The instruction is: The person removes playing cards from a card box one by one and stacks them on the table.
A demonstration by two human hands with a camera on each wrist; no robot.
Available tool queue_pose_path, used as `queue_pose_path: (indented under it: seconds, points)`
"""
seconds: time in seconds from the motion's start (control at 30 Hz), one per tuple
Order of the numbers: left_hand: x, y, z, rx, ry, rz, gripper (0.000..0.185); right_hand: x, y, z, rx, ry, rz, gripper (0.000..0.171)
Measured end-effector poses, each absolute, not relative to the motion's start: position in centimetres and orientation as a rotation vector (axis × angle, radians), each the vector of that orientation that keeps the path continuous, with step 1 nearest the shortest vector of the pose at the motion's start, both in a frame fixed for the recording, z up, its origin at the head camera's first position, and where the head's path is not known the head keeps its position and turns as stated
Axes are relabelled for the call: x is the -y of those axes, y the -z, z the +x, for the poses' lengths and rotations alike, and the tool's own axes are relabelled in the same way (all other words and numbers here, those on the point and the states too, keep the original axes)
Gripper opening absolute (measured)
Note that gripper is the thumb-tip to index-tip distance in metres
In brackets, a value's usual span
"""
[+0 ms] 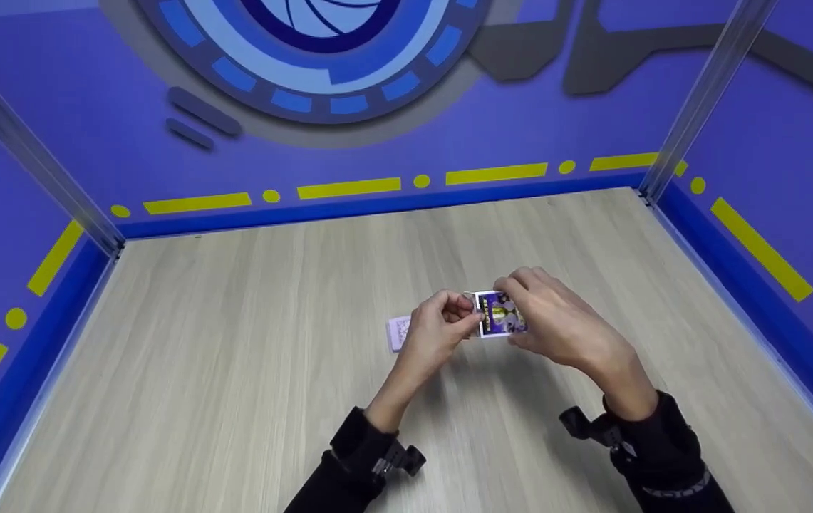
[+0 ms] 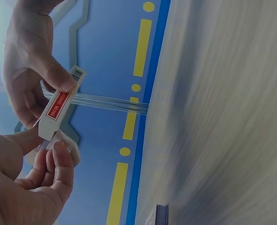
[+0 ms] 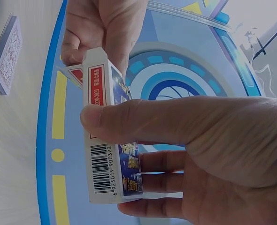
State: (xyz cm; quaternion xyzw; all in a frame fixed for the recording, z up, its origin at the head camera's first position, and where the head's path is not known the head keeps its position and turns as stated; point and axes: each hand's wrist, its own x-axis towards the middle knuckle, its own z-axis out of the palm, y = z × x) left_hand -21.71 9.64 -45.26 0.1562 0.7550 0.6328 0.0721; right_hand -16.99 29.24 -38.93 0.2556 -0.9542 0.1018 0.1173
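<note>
- A stack of cards point(image 1: 398, 333) lies flat on the wooden table point(image 1: 235, 356), just beside the left hand point(image 1: 437, 333). Nothing stands between it and the hands.
- The 2 hands are close together above the middle of the table. Both hold 1 small card box point(image 1: 499, 314).
- The right hand point(image 1: 563, 324) grips the box, thumb on 1 side and fingers on the other.
- The left hand pinches the flap point(image 3: 75, 74) at the box's end.
- The box has a white side with a red label point(image 3: 96, 86) and a black barcode point(image 3: 101, 168). The numbers under it are too blurry to read for sure. The front is blue and purple.
- Blue walls point(image 1: 57, 142) with yellow stripes stand on 3 sides of the table. There is lots of bare wood all around the hands.
</note>
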Motion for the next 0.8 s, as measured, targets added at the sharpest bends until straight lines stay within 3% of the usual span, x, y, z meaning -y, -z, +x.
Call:
queue_pose_path:
  seconds: [0.47,0.8]
  points:
    - [-9.4,45.1,-21.8,-2.197,-1.920,0.436,0.009,-29.4,39.3,-17.4,2.802,-0.297,0.740,0.072]
    - [-8.4,44.2,-22.0,-2.298,-1.865,0.519,0.022,-29.9,39.2,-17.5,2.821,-0.343,0.693,0.072]
